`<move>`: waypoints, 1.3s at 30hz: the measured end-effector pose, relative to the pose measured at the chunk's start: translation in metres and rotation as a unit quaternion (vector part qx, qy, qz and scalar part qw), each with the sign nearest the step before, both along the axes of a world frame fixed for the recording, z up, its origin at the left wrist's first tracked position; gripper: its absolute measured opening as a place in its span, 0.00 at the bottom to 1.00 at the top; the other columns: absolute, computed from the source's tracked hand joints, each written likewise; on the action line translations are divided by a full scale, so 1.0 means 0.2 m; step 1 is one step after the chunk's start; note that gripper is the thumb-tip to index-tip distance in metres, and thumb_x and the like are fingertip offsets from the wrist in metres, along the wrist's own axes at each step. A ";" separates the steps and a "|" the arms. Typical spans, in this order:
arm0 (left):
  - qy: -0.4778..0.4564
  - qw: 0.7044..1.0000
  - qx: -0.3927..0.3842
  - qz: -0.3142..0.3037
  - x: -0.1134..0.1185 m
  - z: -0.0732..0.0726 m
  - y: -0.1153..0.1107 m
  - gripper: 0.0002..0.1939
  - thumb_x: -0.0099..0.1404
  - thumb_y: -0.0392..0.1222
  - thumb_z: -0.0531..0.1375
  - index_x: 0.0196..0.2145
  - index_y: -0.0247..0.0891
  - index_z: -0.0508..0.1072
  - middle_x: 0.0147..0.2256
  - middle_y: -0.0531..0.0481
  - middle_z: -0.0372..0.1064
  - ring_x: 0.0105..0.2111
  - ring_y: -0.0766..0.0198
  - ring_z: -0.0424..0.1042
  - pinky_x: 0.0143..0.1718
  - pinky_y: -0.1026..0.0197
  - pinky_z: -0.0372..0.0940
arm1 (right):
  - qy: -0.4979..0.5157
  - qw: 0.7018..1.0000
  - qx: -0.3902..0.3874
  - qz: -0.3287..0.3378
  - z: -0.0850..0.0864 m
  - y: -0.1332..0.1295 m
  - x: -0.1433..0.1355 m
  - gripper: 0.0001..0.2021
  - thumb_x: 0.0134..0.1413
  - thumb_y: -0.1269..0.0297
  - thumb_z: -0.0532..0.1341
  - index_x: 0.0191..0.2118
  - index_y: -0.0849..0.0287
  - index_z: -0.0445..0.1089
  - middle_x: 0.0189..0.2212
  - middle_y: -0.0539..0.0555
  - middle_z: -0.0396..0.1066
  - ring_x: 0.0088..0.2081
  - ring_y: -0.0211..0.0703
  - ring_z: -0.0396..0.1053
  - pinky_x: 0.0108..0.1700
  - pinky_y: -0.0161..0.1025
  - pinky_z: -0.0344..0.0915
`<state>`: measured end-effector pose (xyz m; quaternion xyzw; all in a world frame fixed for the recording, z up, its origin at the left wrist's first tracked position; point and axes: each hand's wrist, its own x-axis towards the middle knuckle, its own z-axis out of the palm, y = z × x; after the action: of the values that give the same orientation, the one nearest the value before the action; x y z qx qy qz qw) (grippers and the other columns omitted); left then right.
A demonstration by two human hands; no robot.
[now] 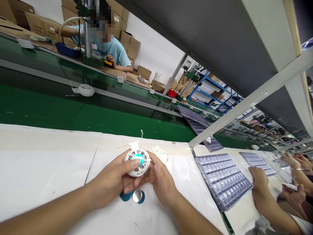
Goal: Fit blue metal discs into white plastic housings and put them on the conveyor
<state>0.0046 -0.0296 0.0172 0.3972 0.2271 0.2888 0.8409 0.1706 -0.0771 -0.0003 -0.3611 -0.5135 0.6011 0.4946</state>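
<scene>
Between my two hands is a round white fan housing (144, 168) with slotted vents and a shiny blue disc (138, 159) at its centre. My left hand (113, 176) grips it from the left, its thumb pressed on the blue disc. From the right, the fingers of my right hand (162, 181) close round the housing's edge and underside. A white tab (134, 146) sticks up from its far side. Just below my hands a silver disc (137, 195) lies on the white table, partly over dark blue round pieces (126, 195).
A green conveyor belt (61, 107) runs beyond the table, carrying another white housing (85, 90). Clear compartment trays (223, 179) are stacked to the right, beside a slanting white post (244, 101). Co-workers' hands (259, 178) are at far right; a person in blue (117, 52) sits opposite.
</scene>
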 end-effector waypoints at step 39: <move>0.038 0.970 -0.032 0.236 -0.03 -0.06 0.16 0.14 0.65 0.51 0.61 0.43 0.40 0.71 0.42 0.45 0.74 0.36 0.58 0.74 0.39 0.56 0.68 | -0.618 0.700 0.352 -0.069 -0.21 -0.06 -0.16 0.10 0.49 0.58 0.61 0.25 0.58 0.67 0.25 0.52 0.62 0.28 0.44 0.55 0.32 0.41 0.56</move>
<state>-0.0021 0.0030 0.0053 0.3157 0.3551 0.4568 0.7521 0.1379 -0.0891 -0.0425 -0.4853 -0.8516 -0.0171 0.1973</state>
